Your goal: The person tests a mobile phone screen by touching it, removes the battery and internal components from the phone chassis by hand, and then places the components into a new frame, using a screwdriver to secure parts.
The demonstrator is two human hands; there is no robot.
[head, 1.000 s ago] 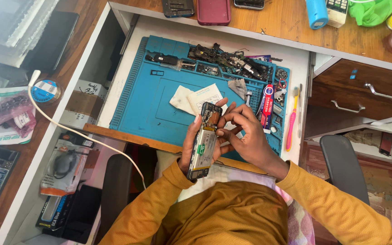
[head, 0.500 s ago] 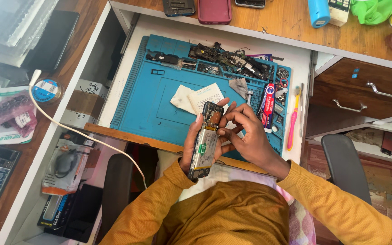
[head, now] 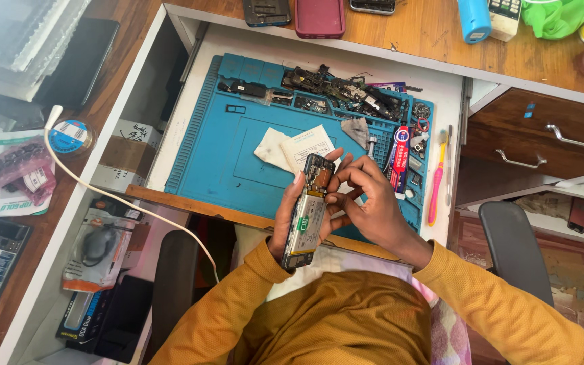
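Head view: almost nothing is changed since a second ago; the opened, back-less smartphone (head: 309, 211) is still clasped in the left hand (head: 285, 215); the right hand (head: 366, 203), fingertips pinched together, is kept at its upper end, above the blue silicone repair mat (head: 224, 155).

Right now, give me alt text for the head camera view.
The left hand holds an opened slim smartphone while the right hand picks at its top, above a blue silicone repair mat strewn with dark phone parts.

Pink packet (head: 8, 172) far left, blister pack (head: 96, 247) lower left, red-blue tube (head: 400, 161) on mat
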